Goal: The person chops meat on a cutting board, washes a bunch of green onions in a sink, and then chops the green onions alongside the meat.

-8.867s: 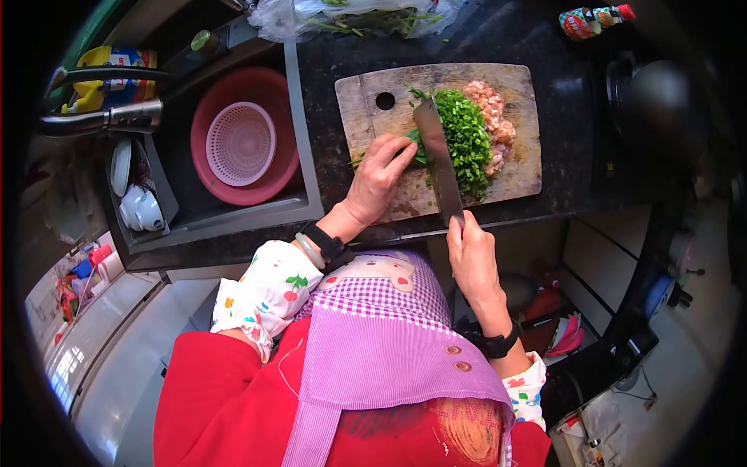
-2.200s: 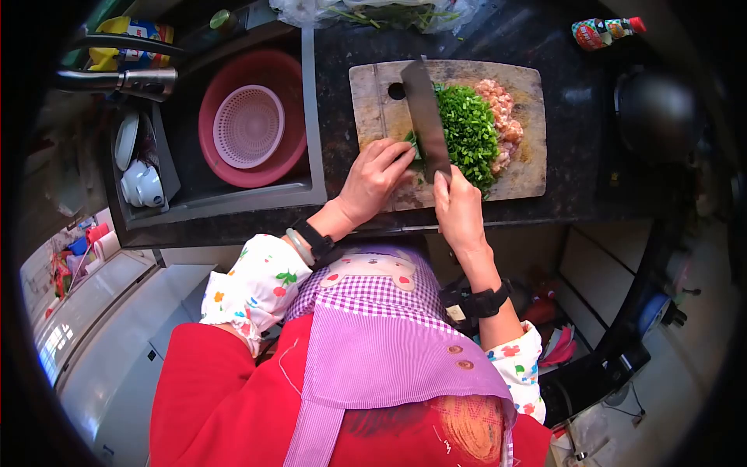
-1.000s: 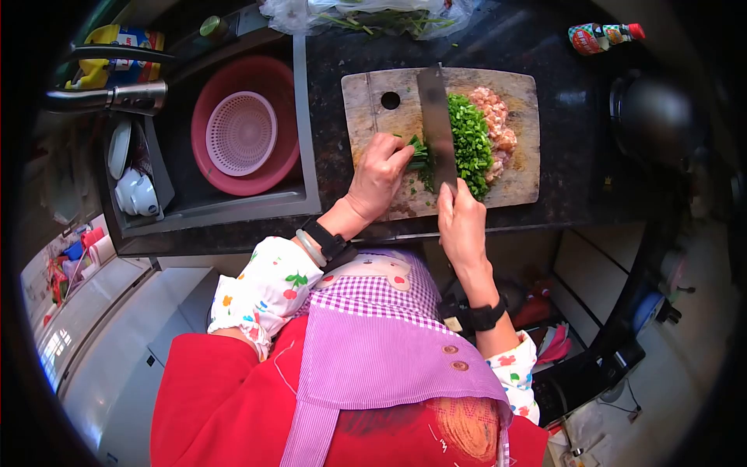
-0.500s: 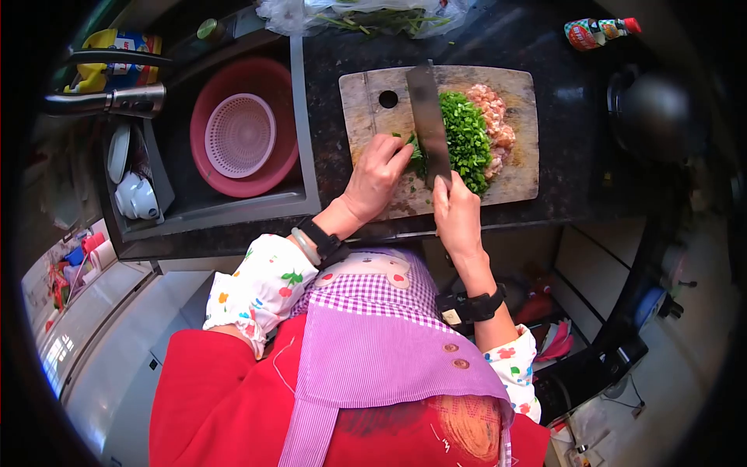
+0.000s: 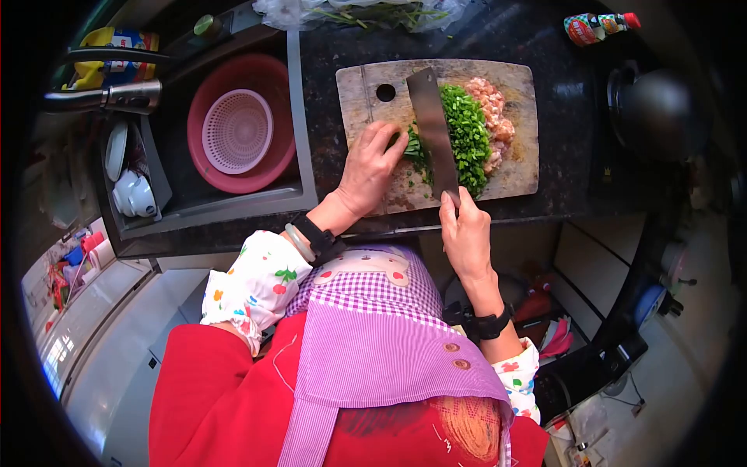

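**Chopping Station: Hand and Tool Positions**

1. Work surface. A wooden cutting board (image 5: 366, 86) lies on the dark tabletop (image 5: 568, 156), just right of the sink (image 5: 305, 156). A round hole sits near the board's far left corner.

2. Right hand. The right hand (image 5: 465, 233) is closed around the handle of a cleaver (image 5: 433, 128) at the near edge of the board. The broad blade runs away from the person across the board, with its tip near the far edge. Whether the edge touches the wood cannot be told.

3. Left hand. The left hand (image 5: 369, 167) rests on the board left of the blade. Its fingers are curled and pressed down on a small bunch of green stalks (image 5: 412, 146), with the fingertips just beside the blade's flat side.

4. Cut material. A heap of chopped greens (image 5: 468, 136) lies against the right side of the blade. Minced meat (image 5: 496, 124) lies touching the heap on its right.

5. Surroundings.
- The sink holds a red basin (image 5: 272, 82) with a pink colander (image 5: 237, 131) inside it.
- White bowls (image 5: 134, 194) stand left of the basin, below the faucet (image 5: 101, 97).
- A plastic bag of greens (image 5: 358, 12) lies beyond the board.
- A small bottle (image 5: 595, 23) lies on its side at the far right.
- A dark pot (image 5: 657, 109) stands right of the board.
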{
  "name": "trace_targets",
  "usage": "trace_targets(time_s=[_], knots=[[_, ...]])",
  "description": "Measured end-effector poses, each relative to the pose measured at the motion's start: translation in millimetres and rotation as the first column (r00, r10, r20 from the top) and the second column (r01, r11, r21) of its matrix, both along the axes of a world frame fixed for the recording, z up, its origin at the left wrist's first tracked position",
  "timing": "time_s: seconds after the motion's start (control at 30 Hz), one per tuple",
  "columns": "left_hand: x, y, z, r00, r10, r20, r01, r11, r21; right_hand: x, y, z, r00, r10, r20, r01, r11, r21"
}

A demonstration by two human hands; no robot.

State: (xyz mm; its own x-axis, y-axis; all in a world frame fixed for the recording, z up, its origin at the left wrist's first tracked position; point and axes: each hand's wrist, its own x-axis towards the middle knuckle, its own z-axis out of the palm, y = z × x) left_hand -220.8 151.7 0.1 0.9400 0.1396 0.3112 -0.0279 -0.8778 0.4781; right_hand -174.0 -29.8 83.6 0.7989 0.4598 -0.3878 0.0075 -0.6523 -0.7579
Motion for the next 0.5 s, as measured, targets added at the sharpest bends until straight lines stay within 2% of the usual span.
trace_targets(time_s=[0.1, 0.17, 0.47, 0.5], knots=[[1.1, 2.6, 1.4, 1.000, -0.010, -0.002, 0.010, 0.999, -0.031, -0.7, 5.5, 5.1, 1.000, 0.010, 0.002, -0.010, 1.000, -0.004], [2.1, 2.3, 1.4, 1.000, -0.014, -0.010, 0.013, 0.998, -0.063, -1.2, 6.6, 6.7, 0.993, 0.062, 0.100, -0.061, 0.998, -0.009], [-1.3, -0.5, 1.4, 1.000, -0.015, -0.004, 0.015, 0.994, -0.109, -3.4, 11.0, -2.1, 0.987, 0.133, 0.087, -0.120, 0.983, -0.141], [-2.0, -1.1, 5.1, 1.000, -0.010, 0.000, 0.010, 0.986, -0.164, -3.7, 11.4, -2.7, 0.987, 0.135, 0.087, -0.122, 0.982, -0.142]])
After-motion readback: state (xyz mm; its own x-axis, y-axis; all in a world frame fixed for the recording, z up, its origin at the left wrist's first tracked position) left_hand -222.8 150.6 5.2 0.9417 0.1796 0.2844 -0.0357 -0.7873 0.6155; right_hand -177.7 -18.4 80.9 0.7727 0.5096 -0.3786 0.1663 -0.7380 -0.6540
